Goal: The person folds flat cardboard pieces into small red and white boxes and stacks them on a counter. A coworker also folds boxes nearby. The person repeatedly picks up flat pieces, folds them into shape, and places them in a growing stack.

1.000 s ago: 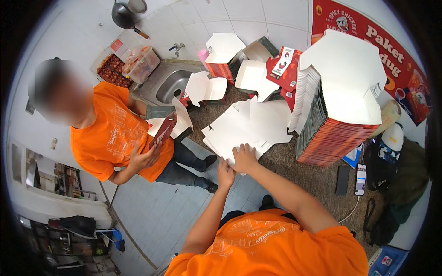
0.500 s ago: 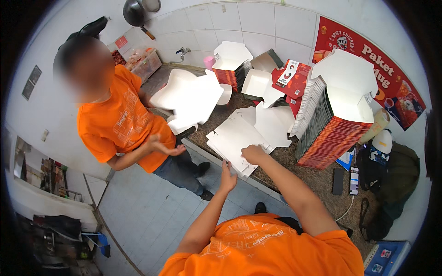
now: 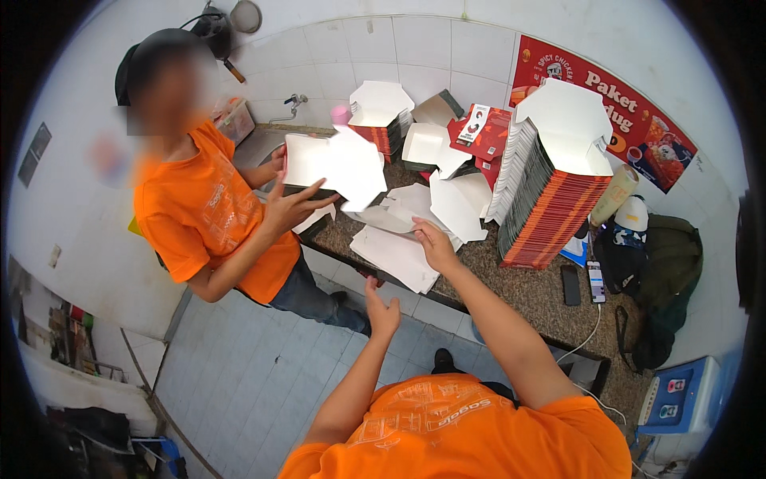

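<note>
My right hand (image 3: 435,246) pinches the edge of a flat white box blank (image 3: 389,217), lifted at one side off a pile of blanks (image 3: 391,259) on the counter. In front of the counter's edge, my left hand (image 3: 383,311) is empty, its fingers apart. Across to the left, a person in an orange shirt (image 3: 215,203) has both hands on a partly folded white box (image 3: 307,160). More loose blanks (image 3: 463,199) lie beyond my right hand.
A tall stack of red and black boxes (image 3: 550,207) rises on the granite counter (image 3: 511,291) at right. Behind are a shorter box stack (image 3: 379,132) and an open box (image 3: 423,144). Two phones (image 3: 570,285), a dark backpack (image 3: 670,259) and a blue-and-white container (image 3: 678,395) are farther right.
My right hand has raised a blank from the pile. My left hand has drawn slightly back from it. The other person now holds the box with both hands.
</note>
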`<state>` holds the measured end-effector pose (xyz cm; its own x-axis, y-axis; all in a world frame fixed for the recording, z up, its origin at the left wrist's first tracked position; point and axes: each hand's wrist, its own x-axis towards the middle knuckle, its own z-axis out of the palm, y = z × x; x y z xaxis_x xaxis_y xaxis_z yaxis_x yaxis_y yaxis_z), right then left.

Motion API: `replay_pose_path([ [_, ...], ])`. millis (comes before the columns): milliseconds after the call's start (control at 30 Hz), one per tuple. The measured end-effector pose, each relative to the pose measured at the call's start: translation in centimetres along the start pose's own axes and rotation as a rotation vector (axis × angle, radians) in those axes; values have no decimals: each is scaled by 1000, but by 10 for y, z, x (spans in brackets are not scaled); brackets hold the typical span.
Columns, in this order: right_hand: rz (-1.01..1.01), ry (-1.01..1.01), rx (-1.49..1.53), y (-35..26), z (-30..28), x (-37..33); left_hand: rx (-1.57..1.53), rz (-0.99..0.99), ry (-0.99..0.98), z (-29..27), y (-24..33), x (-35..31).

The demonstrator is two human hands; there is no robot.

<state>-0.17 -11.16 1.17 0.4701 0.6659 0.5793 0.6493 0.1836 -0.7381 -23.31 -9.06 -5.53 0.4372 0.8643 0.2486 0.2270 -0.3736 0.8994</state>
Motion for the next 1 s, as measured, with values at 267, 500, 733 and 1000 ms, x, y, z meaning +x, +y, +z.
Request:
replay_pose_path([
  [267,105,-581,412,-210,-117,-76,-81,169,82,-120,38,-37],
  [500,425,422,167,-231,-167,-126,-543,-98,-746,-148,128,-52],
  [733,-311,-220,-236,-288,-107,-168,-1067,-402,-397,-89,199,-70],
  [1000,-187,47,-16,-290,-111,-151,-1322,-631,-518,-73,215,-54],
])
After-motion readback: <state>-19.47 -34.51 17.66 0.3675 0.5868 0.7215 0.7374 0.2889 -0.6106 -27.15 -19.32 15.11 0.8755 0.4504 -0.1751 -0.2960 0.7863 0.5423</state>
